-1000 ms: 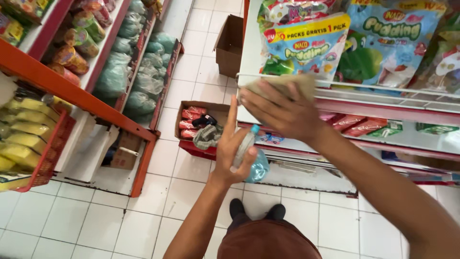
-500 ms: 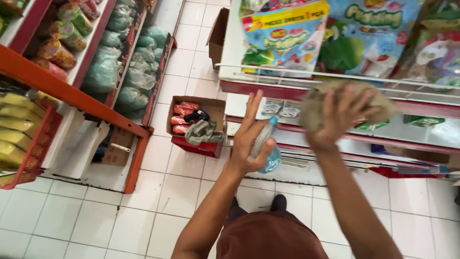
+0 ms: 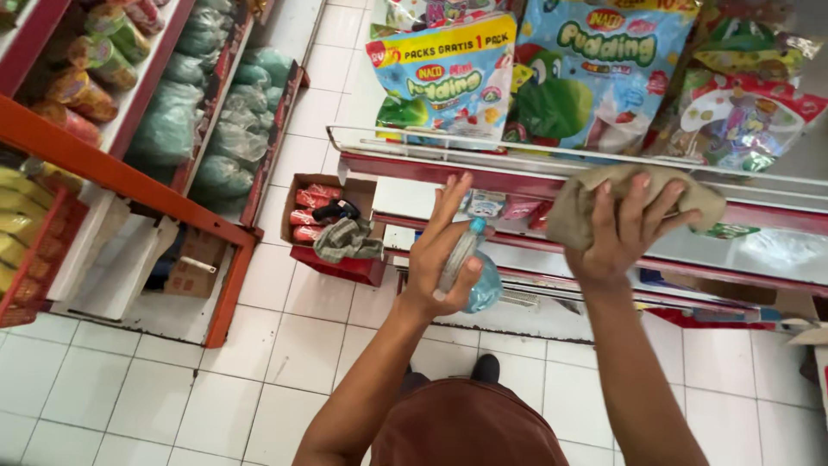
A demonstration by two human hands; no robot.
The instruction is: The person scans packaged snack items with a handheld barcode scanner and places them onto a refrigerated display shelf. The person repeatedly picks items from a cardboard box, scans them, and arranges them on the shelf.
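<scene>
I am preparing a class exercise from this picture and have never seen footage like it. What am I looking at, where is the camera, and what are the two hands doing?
The camera sits on a person's head and looks down, so you see their own two bare arms, no machine. They stand in a shop aisle on a white tiled floor. The right hand presses a beige cloth against the edge of a shelf with a wire rail, where large colourful snack bags stand. The left hand holds a small clear bottle with a blue cap, fingers partly spread. On the floor below stands a red box of small packets with a grey rag on top. An orange rack of bagged goods stands to the left.
</scene>
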